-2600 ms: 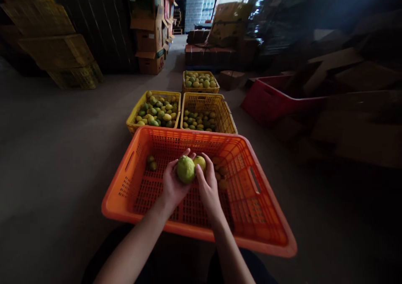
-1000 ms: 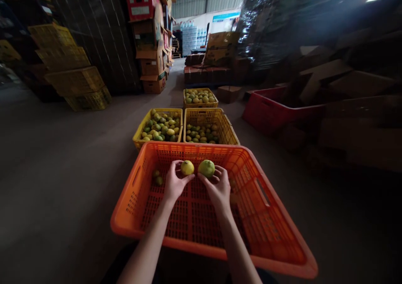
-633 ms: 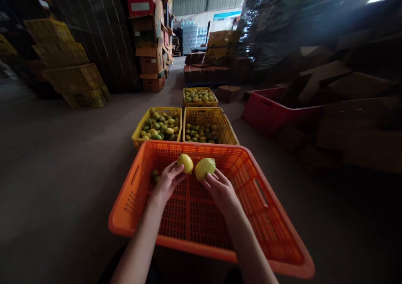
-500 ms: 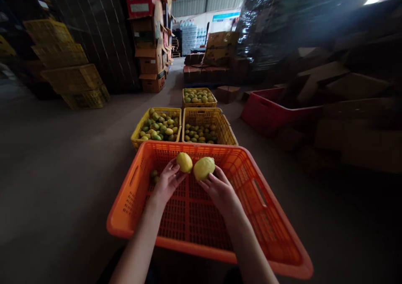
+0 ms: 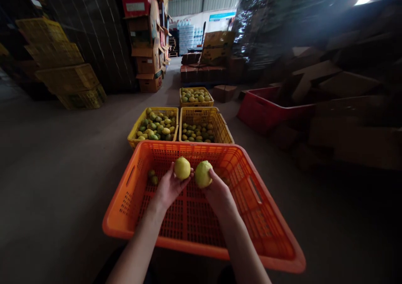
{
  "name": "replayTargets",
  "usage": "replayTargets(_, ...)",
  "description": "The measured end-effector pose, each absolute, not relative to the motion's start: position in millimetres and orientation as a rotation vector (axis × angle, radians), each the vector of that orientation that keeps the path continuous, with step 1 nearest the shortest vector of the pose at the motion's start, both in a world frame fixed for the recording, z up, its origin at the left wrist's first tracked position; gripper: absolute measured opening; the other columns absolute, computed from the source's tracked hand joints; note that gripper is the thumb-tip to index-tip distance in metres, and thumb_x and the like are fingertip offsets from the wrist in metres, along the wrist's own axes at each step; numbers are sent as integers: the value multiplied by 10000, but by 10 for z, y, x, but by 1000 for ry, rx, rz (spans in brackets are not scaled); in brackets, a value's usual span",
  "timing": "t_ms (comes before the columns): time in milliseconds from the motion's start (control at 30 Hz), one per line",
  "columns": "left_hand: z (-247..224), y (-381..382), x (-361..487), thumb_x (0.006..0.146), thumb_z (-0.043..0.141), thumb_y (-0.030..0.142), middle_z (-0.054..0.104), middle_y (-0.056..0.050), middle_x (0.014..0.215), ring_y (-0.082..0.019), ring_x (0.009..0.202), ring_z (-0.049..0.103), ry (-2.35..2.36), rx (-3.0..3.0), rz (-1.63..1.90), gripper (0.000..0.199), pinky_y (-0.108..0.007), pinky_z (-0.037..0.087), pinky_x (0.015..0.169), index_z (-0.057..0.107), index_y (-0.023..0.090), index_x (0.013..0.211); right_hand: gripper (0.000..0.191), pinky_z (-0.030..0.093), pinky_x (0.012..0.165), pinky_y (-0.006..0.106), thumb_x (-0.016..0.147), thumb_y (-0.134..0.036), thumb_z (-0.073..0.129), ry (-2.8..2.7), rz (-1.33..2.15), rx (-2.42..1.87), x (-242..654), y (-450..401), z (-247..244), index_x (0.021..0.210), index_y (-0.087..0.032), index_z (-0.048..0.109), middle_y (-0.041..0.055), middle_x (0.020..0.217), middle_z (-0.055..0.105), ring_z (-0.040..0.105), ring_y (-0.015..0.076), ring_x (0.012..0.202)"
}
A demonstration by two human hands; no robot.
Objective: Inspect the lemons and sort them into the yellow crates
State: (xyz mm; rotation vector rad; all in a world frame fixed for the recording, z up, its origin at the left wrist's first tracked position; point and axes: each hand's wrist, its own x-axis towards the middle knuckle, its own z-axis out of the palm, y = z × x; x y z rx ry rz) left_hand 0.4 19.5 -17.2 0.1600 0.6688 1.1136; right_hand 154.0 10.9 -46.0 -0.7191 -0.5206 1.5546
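Both of my hands are over a large orange plastic crate (image 5: 108, 221), each with a lemon in it. My left hand (image 5: 169, 186) is closed around a round yellow lemon (image 5: 182, 168). In my right hand (image 5: 219, 192) is a larger, greenish-yellow lemon (image 5: 203, 174), gripped with the thumb on its near side. The two fruits are close together but apart. A few small greenish fruits (image 5: 153, 178) lie at the far left of the crate floor. Behind my right hand, more fruit is partly hidden.
Past the orange crate stand a full yellow crate (image 5: 131, 140) of green and yellow fruit, a partly filled yellow crate (image 5: 224, 129) and a farther filled crate (image 5: 196, 104). A red bin (image 5: 257, 112) with cardboard is on the right. Stacked yellow crates (image 5: 67, 77) stand left.
Both lemons have been turned in my hands and lowered slightly. My right thumb now lies along the side of its lemon. The view has shifted a little, so the surroundings appear farther left.
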Motion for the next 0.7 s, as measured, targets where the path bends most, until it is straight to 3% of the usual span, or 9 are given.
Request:
replayTargets(133,-193,233,-7,974,480,325,724,-138,866,-165,603,675,737,92,1066,434,-215,552,507,520,92,1338,185,604,757,303,738,-328,758,-425,1628,-697,1557,116,-525,894,-228,748,26,910,767,718,212,893)
replayTargets(233,-135,220,-24,995,395,318,719,-114,804,-134,488,626,780,102,1068,435,-186,507,425,500,81,1344,179,606,714,262,767,-324,735,-335,1656,-652,1526,102,-519,903,-209,750,30,929,771,720,188,842)
replayTargets(400,-42,178,-35,993,278,256,726,-164,868,-149,529,659,694,95,1037,439,-198,541,463,521,45,1291,141,612,566,264,788,-307,731,-295,1714,-645,1535,62,-411,860,-187,733,34,815,769,717,186,691)
replayTargets(567,-112,196,13,1023,297,364,716,-153,790,-136,514,650,643,60,991,446,-181,540,473,572,49,1180,139,619,625,217,874,-237,654,-124,1775,-658,1567,53,-344,816,-120,703,69,736,759,680,120,538)
replayTargets(700,-157,199,46,1022,275,448,704,-145,728,-125,497,633,675,91,987,516,-166,519,461,607,53,1022,139,616,667,195,844,-251,711,-43,1824,-639,1574,75,-413,829,-113,703,74,752,761,720,139,629)
